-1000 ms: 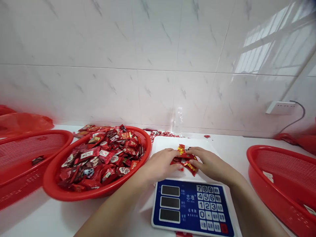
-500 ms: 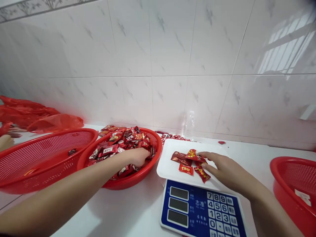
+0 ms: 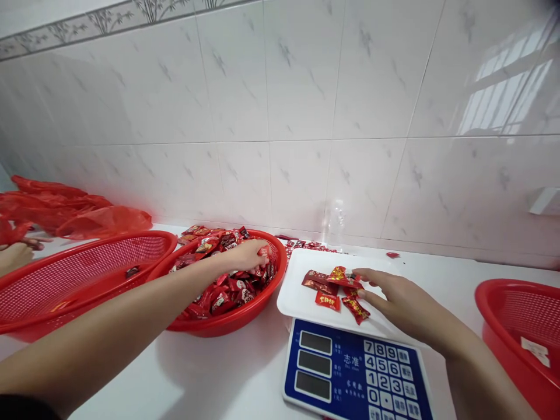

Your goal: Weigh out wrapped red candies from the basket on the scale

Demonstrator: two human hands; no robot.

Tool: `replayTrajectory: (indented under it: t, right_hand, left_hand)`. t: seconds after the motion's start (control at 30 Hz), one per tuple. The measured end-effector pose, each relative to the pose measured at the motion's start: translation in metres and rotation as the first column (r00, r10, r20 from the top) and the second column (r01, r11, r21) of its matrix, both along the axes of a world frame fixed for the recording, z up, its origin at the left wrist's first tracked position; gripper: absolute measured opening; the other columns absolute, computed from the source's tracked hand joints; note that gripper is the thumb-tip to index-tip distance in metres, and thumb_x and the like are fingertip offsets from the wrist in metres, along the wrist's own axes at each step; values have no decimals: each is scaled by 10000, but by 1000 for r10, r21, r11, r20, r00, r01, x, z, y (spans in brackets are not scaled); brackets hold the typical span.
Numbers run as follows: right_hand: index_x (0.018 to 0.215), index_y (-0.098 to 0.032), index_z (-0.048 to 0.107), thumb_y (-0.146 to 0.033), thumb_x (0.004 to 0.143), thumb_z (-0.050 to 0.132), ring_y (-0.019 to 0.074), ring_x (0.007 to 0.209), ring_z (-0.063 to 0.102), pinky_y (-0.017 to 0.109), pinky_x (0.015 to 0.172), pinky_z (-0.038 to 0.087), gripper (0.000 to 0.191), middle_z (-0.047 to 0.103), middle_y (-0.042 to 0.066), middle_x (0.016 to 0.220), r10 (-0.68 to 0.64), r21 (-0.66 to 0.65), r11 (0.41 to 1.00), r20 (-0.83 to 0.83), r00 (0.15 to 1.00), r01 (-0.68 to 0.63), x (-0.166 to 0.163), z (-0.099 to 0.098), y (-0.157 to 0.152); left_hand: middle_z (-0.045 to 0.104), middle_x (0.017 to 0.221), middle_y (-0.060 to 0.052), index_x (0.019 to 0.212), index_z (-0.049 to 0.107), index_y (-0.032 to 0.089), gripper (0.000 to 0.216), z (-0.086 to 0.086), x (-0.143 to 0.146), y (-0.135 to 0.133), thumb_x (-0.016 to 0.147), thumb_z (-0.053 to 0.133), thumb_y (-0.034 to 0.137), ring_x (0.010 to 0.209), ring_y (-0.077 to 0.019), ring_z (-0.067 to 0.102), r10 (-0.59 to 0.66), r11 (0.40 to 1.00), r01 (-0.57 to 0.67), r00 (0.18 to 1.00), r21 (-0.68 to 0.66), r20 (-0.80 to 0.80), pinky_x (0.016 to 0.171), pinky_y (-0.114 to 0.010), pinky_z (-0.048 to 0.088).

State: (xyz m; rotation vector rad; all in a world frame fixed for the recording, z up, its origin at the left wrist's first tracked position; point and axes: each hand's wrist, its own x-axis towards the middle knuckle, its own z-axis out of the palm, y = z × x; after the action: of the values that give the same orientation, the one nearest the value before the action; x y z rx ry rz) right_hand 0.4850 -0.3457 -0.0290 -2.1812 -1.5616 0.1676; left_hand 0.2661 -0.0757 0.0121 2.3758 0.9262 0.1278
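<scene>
My left hand (image 3: 246,255) is over the right side of a round red basket (image 3: 279,245) heaped with wrapped candies (image 3: 230,294). Its fingers are closed on a red wrapped candy (image 3: 264,252), which shows at the fingertips. My right hand (image 3: 396,294) rests over the white pan (image 3: 301,262) of a digital scale (image 3: 350,373), thumb and fingers apart. Its fingertips come up to a small group of red and gold candy packets (image 3: 343,277) lying in the pan; whether they touch is hard to make out.
Left stands a second red basket (image 3: 149,239) holding a few pieces. Behind it lie red plastic bags (image 3: 105,221) beside another person's hand (image 3: 17,256). A third red basket (image 3: 516,289) is at the right edge. More candies (image 3: 306,246) and a clear bottle (image 3: 336,219) sit by the tiled wall.
My left hand has come up out of the candies, with a red one now visible in its fingers. The right hand is nearly still. The view has shifted slightly.
</scene>
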Motion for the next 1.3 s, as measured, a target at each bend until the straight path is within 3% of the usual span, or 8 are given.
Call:
replayTrajectory:
  t: [0.2,0.33,0.5,0.67,0.87,1.07,1.2,1.3]
  right_hand:
    - [1321,-294,494,-446,915,411,255,1215,514,450,992,402,442,553,5,1347,1,14,1000,12,1000,-1,0,4,-4]
    - [1321,-294,490,-430,910,420,237,1217,511,421,988,409,438,545,-9,1356,5,15,1000,20,1000,-6,-2,8,-7]
    - [1328,-283,493,-383,919,406,231,1197,534,402,990,405,430,573,12,1327,-5,26,1000,35,999,4,0,7,-3]
    - [1331,-216,513,-257,919,377,247,1227,513,405,987,403,436,558,64,1343,-11,11,1000,30,999,10,7,-5,10]
    - [1240,-247,583,-222,938,346,220,1123,594,353,901,451,385,633,54,1248,79,18,997,-1,997,-79,2,-7,15]
    - [1276,-284,548,-266,923,406,217,1126,580,346,901,446,380,614,16,1274,88,13,996,-27,996,-87,-1,1,7]
    - [1186,-259,601,-351,884,468,253,1074,595,369,857,454,342,647,45,1212,36,-20,999,-20,999,-36,3,4,1]
    - [1098,-249,644,-385,857,495,268,984,626,370,787,471,314,682,69,1124,34,-65,997,-34,999,-36,3,2,1]
  left_hand:
    - [658,802,-12,1084,527,200,367,10,25,-47,771,603,376,631,-150,603,-287,943,291,957,-164,45,570,-247,471]
    - [643,1097,-87,1250,492,207,555,-7,43,-66,751,632,405,916,-232,630,-339,939,343,936,30,-90,774,-329,494]
    - [262,1514,-173,1470,220,165,886,-34,56,-84,777,551,607,1360,-322,300,-396,900,405,914,162,-85,1082,-424,303]
    - [1,1568,-161,1504,37,214,988,-58,77,-102,768,426,746,1427,-345,-23,-418,882,437,898,174,-135,1127,-560,85]
    - [99,1561,-169,1499,81,159,982,-66,101,-100,781,440,724,1432,-324,36,-377,913,360,924,193,59,1144,-527,93]
    - [280,1519,-133,1439,263,159,690,-43,84,-92,904,337,588,1421,-249,180,-260,965,246,891,86,372,1145,-403,199]
    - [436,1428,-114,1296,432,181,467,-27,54,-66,918,375,449,1326,-234,379,-172,978,114,913,172,371,1081,-367,314]
    - [649,1125,-84,1095,546,174,310,-25,25,-41,908,361,339,1040,-217,598,-108,967,69,983,245,149,875,-322,471]
